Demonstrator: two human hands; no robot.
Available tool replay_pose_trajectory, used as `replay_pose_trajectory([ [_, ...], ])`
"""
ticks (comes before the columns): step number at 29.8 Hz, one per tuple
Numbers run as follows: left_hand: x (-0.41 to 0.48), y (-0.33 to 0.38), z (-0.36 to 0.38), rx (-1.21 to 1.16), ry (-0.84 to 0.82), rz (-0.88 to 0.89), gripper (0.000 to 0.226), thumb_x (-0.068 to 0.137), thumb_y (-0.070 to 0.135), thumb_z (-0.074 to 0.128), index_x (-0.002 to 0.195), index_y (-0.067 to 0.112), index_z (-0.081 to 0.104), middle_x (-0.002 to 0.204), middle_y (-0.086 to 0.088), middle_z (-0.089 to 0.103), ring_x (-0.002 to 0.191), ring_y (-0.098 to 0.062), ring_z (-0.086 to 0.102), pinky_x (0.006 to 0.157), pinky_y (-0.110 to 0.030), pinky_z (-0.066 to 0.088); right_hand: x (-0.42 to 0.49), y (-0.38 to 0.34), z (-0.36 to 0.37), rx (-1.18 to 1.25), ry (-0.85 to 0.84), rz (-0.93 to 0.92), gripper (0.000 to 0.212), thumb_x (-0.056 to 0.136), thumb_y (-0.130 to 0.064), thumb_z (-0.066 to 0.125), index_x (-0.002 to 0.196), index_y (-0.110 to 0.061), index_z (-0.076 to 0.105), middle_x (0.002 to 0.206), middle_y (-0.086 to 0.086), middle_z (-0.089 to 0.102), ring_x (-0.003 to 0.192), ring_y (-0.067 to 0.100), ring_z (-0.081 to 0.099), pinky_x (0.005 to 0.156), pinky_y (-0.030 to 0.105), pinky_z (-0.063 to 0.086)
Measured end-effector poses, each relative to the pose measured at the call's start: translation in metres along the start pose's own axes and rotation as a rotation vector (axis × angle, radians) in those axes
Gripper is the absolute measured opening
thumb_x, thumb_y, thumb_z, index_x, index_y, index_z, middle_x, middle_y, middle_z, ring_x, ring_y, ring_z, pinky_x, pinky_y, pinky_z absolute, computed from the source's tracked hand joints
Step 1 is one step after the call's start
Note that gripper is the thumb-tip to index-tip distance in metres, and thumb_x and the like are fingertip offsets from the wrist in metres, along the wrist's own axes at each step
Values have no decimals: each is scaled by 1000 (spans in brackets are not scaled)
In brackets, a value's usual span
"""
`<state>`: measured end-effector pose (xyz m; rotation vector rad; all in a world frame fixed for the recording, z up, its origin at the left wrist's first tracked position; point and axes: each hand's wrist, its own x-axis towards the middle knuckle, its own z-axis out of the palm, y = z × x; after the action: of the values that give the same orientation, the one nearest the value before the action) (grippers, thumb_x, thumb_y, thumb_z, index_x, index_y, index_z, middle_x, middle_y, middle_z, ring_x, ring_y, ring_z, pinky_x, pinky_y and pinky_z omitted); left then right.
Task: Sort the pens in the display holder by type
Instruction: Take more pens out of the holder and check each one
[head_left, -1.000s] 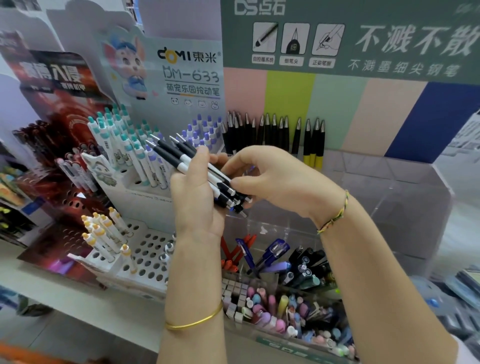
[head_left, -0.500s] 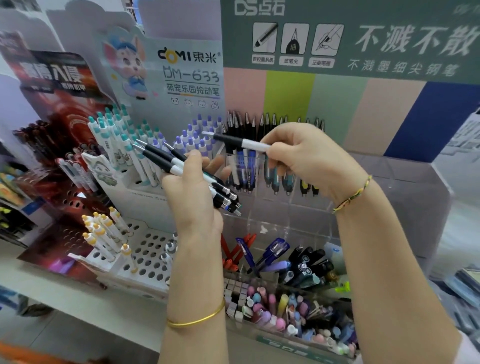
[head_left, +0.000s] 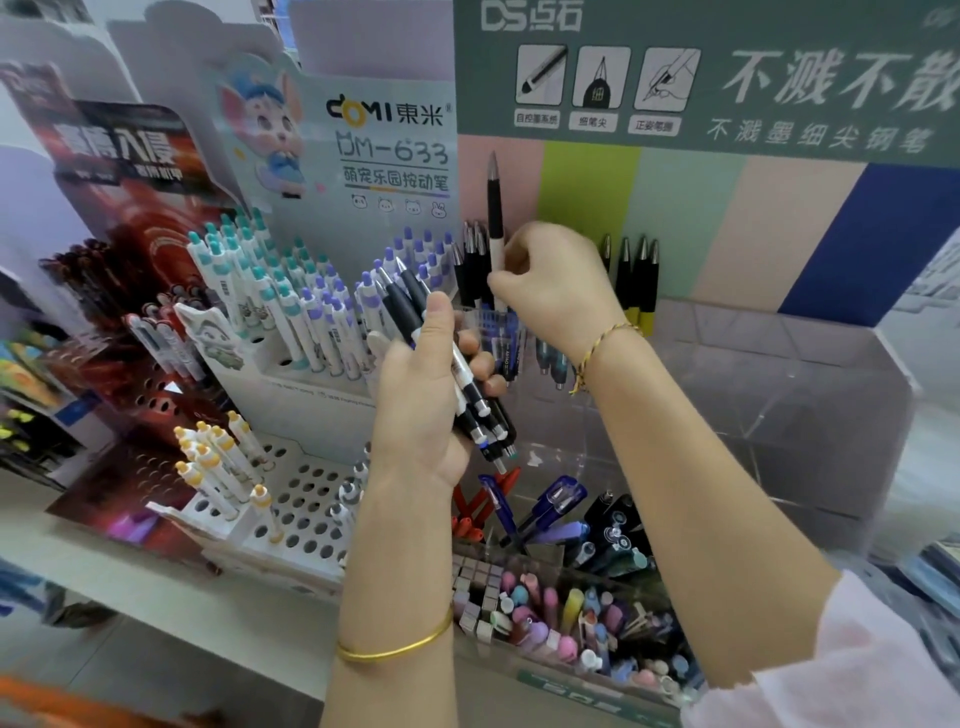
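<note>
Left hand, just in front of the holder, has thumb and fingers wrapped round a bundle of black-and-white pens, tips fanned up and left; judged a stock held ready to feed out singly. Right hand, over the holder's left end, pinches one pen by its white barrel, upright and tip up, directly above the row of like pens standing at the holder's back left. The upright hold appears suited to lowering it among them.
</note>
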<state>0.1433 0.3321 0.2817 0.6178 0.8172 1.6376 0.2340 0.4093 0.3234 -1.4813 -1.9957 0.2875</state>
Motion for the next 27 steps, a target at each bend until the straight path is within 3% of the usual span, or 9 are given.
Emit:
replay_pose_trajectory([
  [2, 0, 1, -2, -36, -24, -14, 24, 99, 30, 44, 85, 12, 49, 63, 2, 45, 47, -7, 43, 42, -20, 40, -1, 0, 4, -107, -2, 16, 23, 84, -24, 58, 72, -4, 58, 78, 13, 55, 77, 31, 51, 60, 28, 33],
  [6, 0, 4, -6, -55, -82, -20, 15, 99, 20, 44, 89, 11, 51, 67, 0, 50, 51, -9, 49, 45, -22, 44, -7, 2, 9, -244, -27, 58, 47, 88, -33, 57, 52, -8, 39, 62, 9, 35, 70, 30, 41, 57, 29, 28],
  [11, -1, 2, -8, -2, -85, -23, 14, 97, 19, 48, 88, 11, 55, 65, 2, 54, 54, -9, 54, 49, -22, 47, -13, -5, -5, -39, 153, -78, 27, 90, -31, 57, 84, -7, 67, 86, 7, 64, 82, 22, 57, 69, 31, 42],
  [12, -1, 2, -8, 13, -90, -23, 10, 96, 19, 50, 95, 10, 55, 67, 2, 54, 55, -9, 56, 49, -23, 48, -16, -9, -11, 88, 153, -102, 28, 91, -31, 57, 84, -6, 68, 81, 4, 65, 78, 16, 58, 71, 30, 44],
  [15, 0, -1, -6, 91, -88, 16, 19, 94, 17, 54, 112, 10, 53, 71, 0, 58, 63, -13, 59, 59, -27, 52, -24, -22, -21, 377, -37, -80, 31, 87, -36, 64, 76, -8, 66, 58, -8, 56, 50, -1, 49, 53, 14, 40],
  [18, -1, -4, -3, 165, -124, 64, 14, 93, 15, 57, 107, 16, 57, 83, -3, 65, 83, -20, 63, 82, -40, 54, -25, -24, -19, 337, -126, -52, 30, 80, -35, 72, 73, -7, 61, 57, -1, 62, 44, 7, 52, 43, 13, 41],
  [19, -2, -4, -3, 193, -124, 60, 14, 92, 16, 58, 106, 19, 58, 84, -1, 67, 85, -18, 64, 83, -40, 54, -24, -23, -19, 309, -125, -59, 30, 79, -32, 73, 71, -6, 62, 58, 3, 63, 44, 10, 54, 42, 12, 40],
  [23, -3, -5, -6, 276, -113, 56, 23, 79, 29, 65, 100, 23, 58, 71, 5, 65, 70, -10, 61, 68, -31, 50, -25, -20, -23, 246, -180, -89, 24, 83, -26, 70, 65, -10, 65, 70, 13, 70, 60, 21, 64, 50, 20, 49],
  [27, -3, -7, -6, 343, -105, 50, 37, 71, 38, 67, 103, 21, 59, 75, 4, 66, 74, -13, 61, 72, -33, 49, -26, -21, -28, 192, -214, -95, 20, 83, -17, 66, 80, 3, 66, 85, 23, 69, 67, 27, 63, 64, 34, 53],
])
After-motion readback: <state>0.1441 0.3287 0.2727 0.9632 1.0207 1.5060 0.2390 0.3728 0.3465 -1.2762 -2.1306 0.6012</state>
